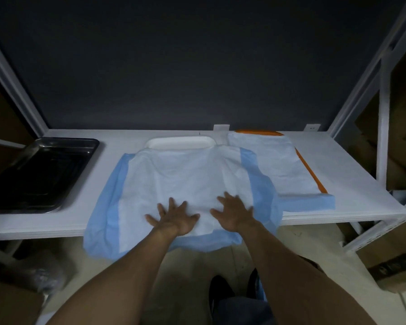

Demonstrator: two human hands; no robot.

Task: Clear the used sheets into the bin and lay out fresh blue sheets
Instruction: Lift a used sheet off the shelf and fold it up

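A large sheet [174, 179] with a white middle and blue borders lies spread on the white shelf [352, 188], its near edge hanging over the front. My left hand [174, 219] and my right hand [234, 212] press flat on its near part, fingers spread, side by side. Its far edge drapes over a white tray [181, 141]. To the right lies a second folded sheet [277, 165], white with a blue near edge, on top of an orange tray [311, 172]. No bin is in view.
A black metal tray [40, 172] sits at the shelf's left end. White rack posts [382, 127] stand at the right, with cardboard boxes [399, 261] behind and below. A dark wall backs the shelf. My shoes [220, 292] show on the floor below.
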